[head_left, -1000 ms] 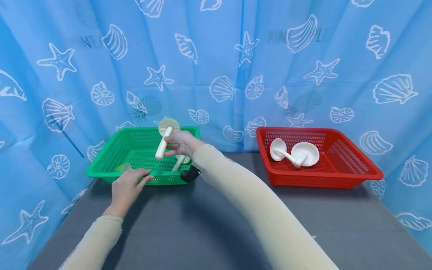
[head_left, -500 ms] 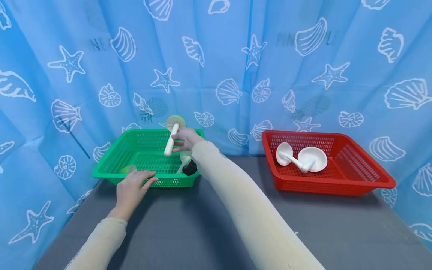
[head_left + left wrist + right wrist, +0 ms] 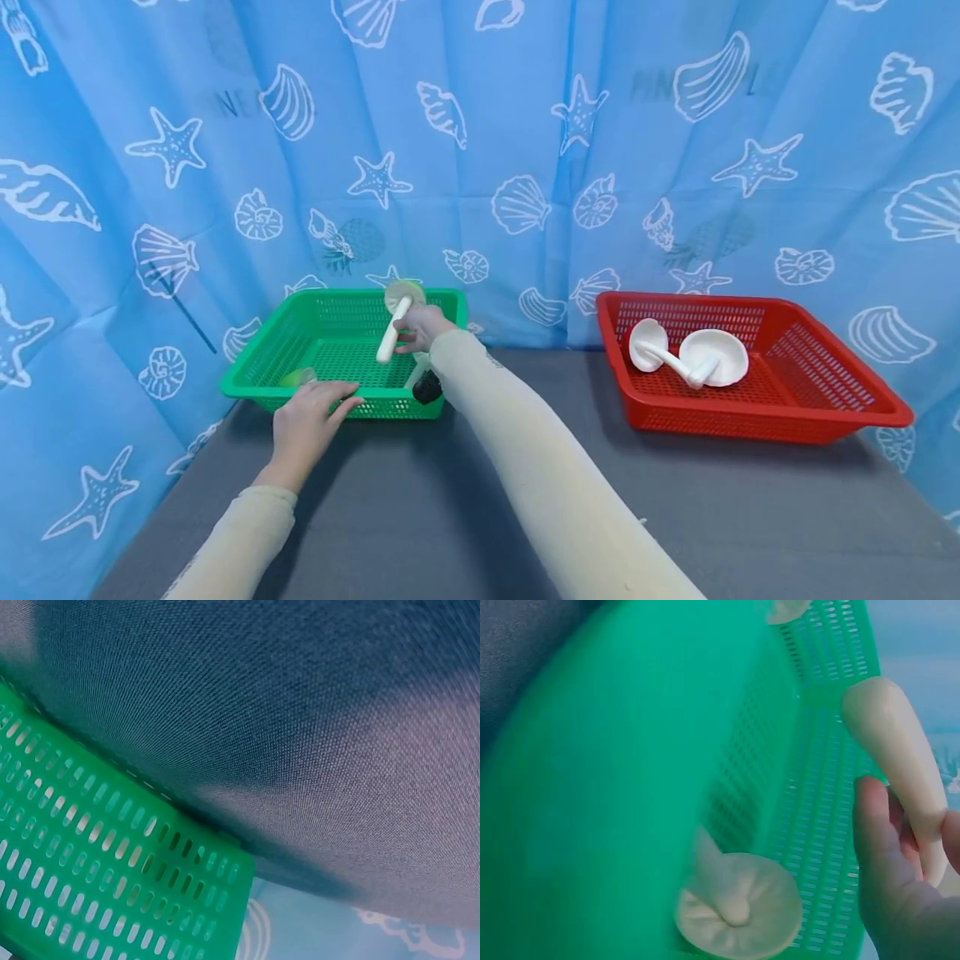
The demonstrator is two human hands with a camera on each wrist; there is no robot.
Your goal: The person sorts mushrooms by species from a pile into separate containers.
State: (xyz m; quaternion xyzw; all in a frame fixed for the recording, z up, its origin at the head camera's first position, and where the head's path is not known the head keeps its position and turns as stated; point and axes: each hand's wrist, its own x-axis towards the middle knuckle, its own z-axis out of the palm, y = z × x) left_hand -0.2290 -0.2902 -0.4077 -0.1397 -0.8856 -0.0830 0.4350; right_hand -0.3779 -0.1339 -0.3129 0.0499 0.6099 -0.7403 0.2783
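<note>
My right hand (image 3: 423, 327) pinches a toy mushroom (image 3: 393, 329) by its white stem, over the green basket (image 3: 247, 392). The cap, green on top with a pale underside, points up and away. In the right wrist view, thumb and fingers meet on the stem. Another mushroom (image 3: 742, 907) lies below, inside the basket's front right corner, partly hidden by the right wrist in the head view. A third, green and pale mushroom (image 3: 297, 377) lies near the left front wall. My left hand (image 3: 306, 425) grips the front rim, fingers over it and thumb outside.
A red basket (image 3: 765, 425) stands to the right on the dark grey table (image 3: 420, 517), with two white mushrooms (image 3: 712, 357) in its left half. A blue curtain (image 3: 495, 125) with shell prints hangs close behind both baskets.
The head view has shifted, so everything appears farther right. My right hand has lowered the mushroom slightly toward the green basket. My left hand keeps its place on the rim.
</note>
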